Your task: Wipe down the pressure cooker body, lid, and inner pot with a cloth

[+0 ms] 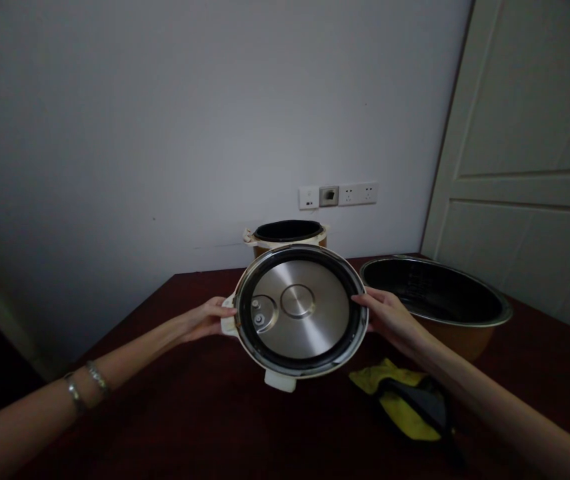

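Note:
Between my two hands I hold up a round rice cooker lid (315, 327), its shiny metal underside with a black sealing ring facing me. My left hand (208, 320) is closed on the white tab at the lid's left edge. On the right rim, my right hand (387, 318) grips with the thumb on the inner face and the fingers hidden behind. Just behind the lid stands the cooker body (259, 250), partly covered by it. To the right sits a dark-lined inner pot (465, 300), and below my right forearm lies a yellow and grey cloth (409, 407).
Everything stands on a dark red table (165, 400) against a pale wall. Sockets and a switch (359, 194) are set in the wall behind the cooker body. A white panelled door (529, 153) rises at the right.

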{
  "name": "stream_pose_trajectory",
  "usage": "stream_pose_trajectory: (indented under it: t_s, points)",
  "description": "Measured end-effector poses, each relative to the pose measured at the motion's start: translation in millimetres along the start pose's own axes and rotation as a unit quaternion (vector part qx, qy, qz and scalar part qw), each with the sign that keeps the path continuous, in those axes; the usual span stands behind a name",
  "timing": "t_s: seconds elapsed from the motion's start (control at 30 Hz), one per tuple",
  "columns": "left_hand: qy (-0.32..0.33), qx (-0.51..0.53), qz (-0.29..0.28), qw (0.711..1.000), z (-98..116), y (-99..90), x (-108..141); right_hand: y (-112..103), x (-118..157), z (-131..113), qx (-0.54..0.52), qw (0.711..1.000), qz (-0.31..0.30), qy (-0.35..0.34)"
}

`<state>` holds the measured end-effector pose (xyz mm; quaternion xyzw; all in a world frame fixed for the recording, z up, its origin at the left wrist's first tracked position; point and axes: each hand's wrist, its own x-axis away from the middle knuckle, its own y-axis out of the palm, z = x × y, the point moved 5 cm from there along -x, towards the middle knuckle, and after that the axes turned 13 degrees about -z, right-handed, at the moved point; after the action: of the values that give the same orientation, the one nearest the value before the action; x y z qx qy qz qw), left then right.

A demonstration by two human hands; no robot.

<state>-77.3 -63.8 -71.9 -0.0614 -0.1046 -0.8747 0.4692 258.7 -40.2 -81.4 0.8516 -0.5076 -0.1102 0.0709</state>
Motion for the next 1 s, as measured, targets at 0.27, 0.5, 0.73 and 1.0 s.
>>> stream_pose_trajectory:
  t_s: [0.27, 0.5, 0.73, 1.0]
  points:
    - [0.008, -0.098, -0.015, 0.995, -2, 0.6, 7, 4, -6, -9, 0.056, 0.996, -0.063, -0.031]
    - [0.059, -0.207, -0.015, 0.976, 3, 1.4, 7, 9, -11, -29, 0.143, 0.98, -0.103, -0.093]
    - [0.117, -0.305, 0.053, 0.944, 3, -0.3, 10, 12, -7, -40, 0.247, 0.949, -0.122, -0.156]
    - [0.111, -0.326, 0.096, 0.934, -7, 3.6, 8, 6, 3, -30, 0.402, 0.887, -0.131, -0.186]
